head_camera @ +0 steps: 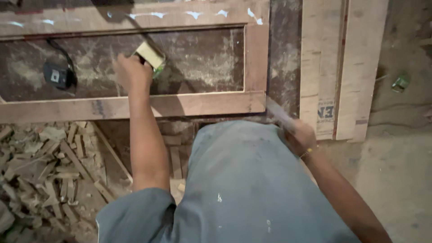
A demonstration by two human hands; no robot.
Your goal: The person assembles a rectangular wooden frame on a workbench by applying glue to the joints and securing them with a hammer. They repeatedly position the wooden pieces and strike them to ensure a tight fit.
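Observation:
My left hand (131,71) reaches over a dark recessed panel (202,63) of a wooden door frame (255,58) and grips a small pale block with a green edge (152,56), held against the panel. My right hand (300,138) is low at the right, closed around a thin flat strip or blade (278,113) that points up and left toward the frame's lower right corner. My knee in grey-blue cloth (243,180) fills the lower middle.
A small black device with a cable (56,74) lies on the panel at left. Wood scraps and offcuts (45,166) are piled at lower left. Pale boards (342,67) stand at right, beside a bare concrete floor (400,157) with a small green object (400,83).

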